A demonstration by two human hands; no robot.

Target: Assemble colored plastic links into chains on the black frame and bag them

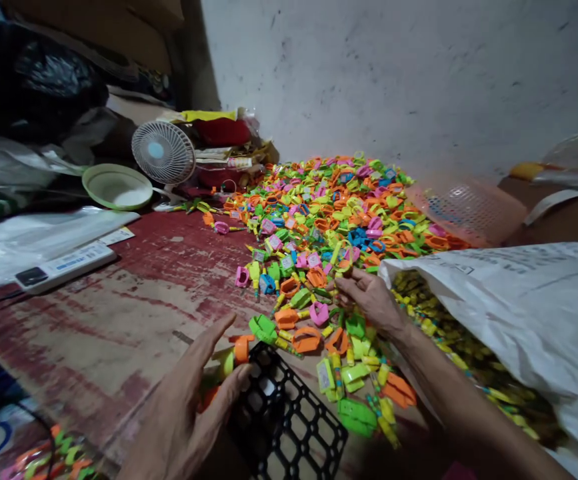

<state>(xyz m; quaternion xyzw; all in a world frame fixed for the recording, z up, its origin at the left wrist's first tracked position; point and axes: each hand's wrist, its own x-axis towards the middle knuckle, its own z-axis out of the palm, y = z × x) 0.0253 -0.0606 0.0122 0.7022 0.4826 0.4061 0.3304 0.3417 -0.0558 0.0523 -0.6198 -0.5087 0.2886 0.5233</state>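
Observation:
A wide heap of small bright plastic toy watches [329, 200], many with yellow candy-like tubes attached, spreads across the worn red tabletop. My left hand [193, 400] is curled around a few orange and yellow toy watches [226, 360], its thumb at the edge of a black lattice basket [293, 413]. At the near side of the heap, my right hand [369, 297] has its fingertips closed on a yellow-green toy watch [343, 269]. Loose pieces, such as an orange watch [307, 339] and a green one [357, 417], lie between the hands and beside the basket.
To the right, an open white sack [523, 287] shows dark contents and yellow tubes. A pink perforated basket [469, 210] stands by the wall. Leftward are a white fan [163, 153], a green-rimmed bowl [117, 187] and a power strip [66, 267].

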